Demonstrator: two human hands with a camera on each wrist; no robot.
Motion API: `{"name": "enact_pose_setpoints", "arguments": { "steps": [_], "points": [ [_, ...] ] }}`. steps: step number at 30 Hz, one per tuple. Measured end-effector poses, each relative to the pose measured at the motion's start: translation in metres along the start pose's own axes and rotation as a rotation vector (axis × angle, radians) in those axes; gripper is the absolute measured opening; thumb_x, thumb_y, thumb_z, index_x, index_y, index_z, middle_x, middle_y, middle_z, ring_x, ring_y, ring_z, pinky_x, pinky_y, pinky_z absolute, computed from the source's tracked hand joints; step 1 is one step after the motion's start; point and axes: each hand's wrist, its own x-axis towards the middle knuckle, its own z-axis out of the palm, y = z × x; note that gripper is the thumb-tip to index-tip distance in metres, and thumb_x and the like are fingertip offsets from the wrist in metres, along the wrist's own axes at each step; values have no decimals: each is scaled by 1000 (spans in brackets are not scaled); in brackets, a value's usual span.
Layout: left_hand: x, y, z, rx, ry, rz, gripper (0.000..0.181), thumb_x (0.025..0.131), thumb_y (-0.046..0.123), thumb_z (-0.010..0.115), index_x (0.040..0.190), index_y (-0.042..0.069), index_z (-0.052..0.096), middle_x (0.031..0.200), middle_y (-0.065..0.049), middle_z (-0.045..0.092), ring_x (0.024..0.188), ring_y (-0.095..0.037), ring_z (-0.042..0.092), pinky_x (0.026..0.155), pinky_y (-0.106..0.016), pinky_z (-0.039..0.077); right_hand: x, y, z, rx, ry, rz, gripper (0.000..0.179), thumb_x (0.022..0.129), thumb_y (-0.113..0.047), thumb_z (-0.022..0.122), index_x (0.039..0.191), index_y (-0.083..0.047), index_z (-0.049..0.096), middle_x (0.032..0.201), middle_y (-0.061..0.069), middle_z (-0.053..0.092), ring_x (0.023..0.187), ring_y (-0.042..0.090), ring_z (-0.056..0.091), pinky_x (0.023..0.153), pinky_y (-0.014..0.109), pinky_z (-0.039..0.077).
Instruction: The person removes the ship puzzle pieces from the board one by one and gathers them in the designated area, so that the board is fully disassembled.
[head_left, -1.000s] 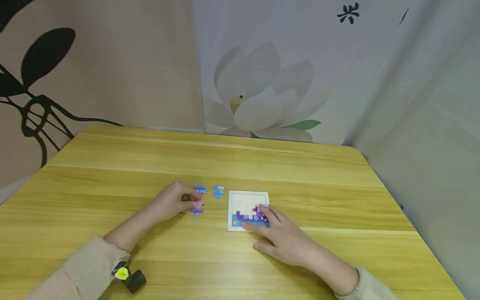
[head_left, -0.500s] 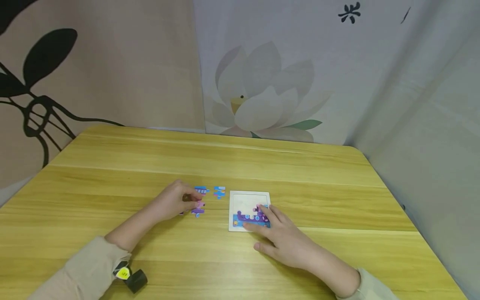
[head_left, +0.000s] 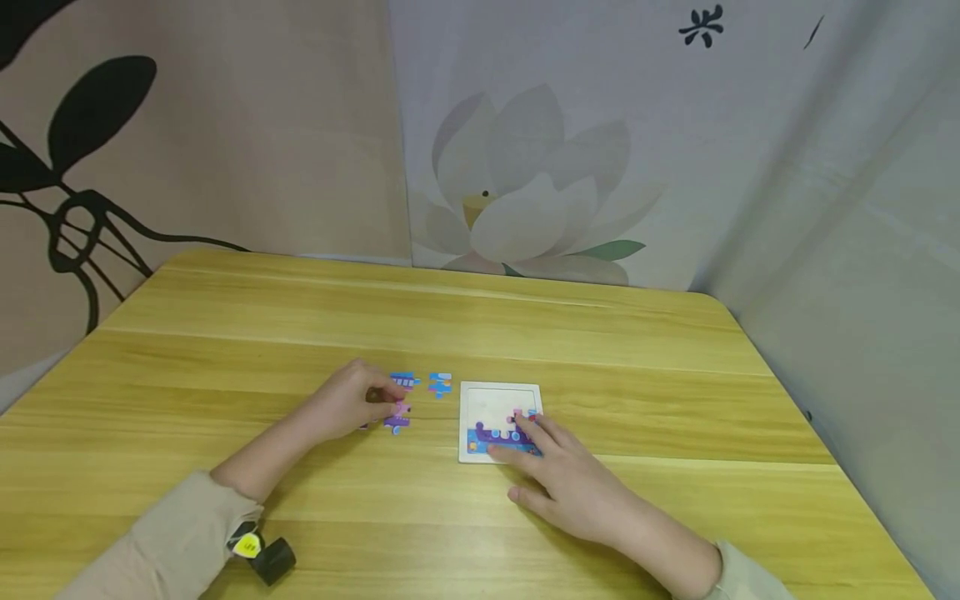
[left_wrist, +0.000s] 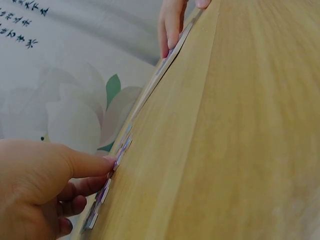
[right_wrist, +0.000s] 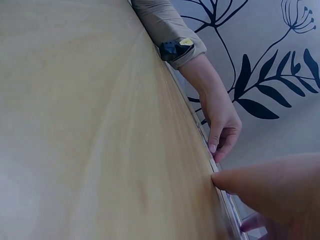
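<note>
In the head view, my left hand (head_left: 345, 404) is left of the puzzle frame, its thumb and fingers pinching a pink and purple jigsaw piece (head_left: 397, 422) at table level. In the left wrist view, the thumb lies along the edge of the flat pieces (left_wrist: 118, 159). My right hand (head_left: 577, 487) rests with spread fingers on the lower right of the white puzzle frame (head_left: 462, 417). Several joined pieces, purple and blue, fill the frame's lower part (head_left: 483, 446); its upper part shows bare white. The right fingers hide some of them.
Two loose blue jigsaw pieces lie behind the left hand, one with a window pattern (head_left: 405, 380) and one with orange marks (head_left: 440, 384). Another piece is mostly hidden under that hand. A black device (head_left: 272, 561) is strapped at the left cuff. The wooden table (head_left: 637, 358) meets a curtain behind.
The right hand's fingertips have shifted slightly left over the joined pieces. My left hand stays at the same jigsaw piece, and the whole head view has drifted a little.
</note>
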Motion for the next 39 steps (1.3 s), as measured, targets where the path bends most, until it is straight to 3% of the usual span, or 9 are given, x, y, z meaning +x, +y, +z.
{"name": "enact_pose_setpoints", "arguments": {
  "steps": [9,17,20,23,27,39],
  "points": [
    [-1,1,-1,-33,-12,4,14,84,-1,71,97,-1,73,81,0,64,63,-14,53,54,-25,48,-7,-4,3,-51,30,-84,53,98,-47,48,147,-27,40,155,11,23,140,34,21,109,52,21],
    [1,2,-3,-40,-9,26,12,84,4,72,96,3,74,77,3,65,58,-12,56,50,-26,48,-18,-9,4,-43,10,-95,57,98,-49,45,149,-24,35,156,9,22,141,32,19,110,52,18],
    [1,4,-3,-35,7,22,14,84,7,73,98,4,74,78,4,64,59,-14,54,51,-26,46,-21,-11,4,-46,8,-104,58,98,-49,45,149,-23,35,155,8,23,141,31,18,110,52,18],
    [1,7,-2,-23,34,11,17,84,10,74,100,4,73,82,4,62,72,-18,50,59,-29,44,-23,-12,4,-52,9,-113,59,98,-49,45,149,-21,35,156,7,22,142,31,18,110,52,20],
    [5,13,3,-7,68,16,18,84,12,74,101,6,74,83,7,62,83,-20,47,68,-34,42,-24,-13,4,-59,7,-114,60,98,-49,45,149,-18,35,156,7,21,142,30,18,110,50,20],
    [22,38,24,-82,55,113,16,85,11,73,100,6,74,82,8,62,81,-20,48,66,-33,44,-27,-14,4,-66,-28,-105,62,100,-51,38,151,-16,30,157,5,17,143,30,14,111,49,20]
  ]
}}
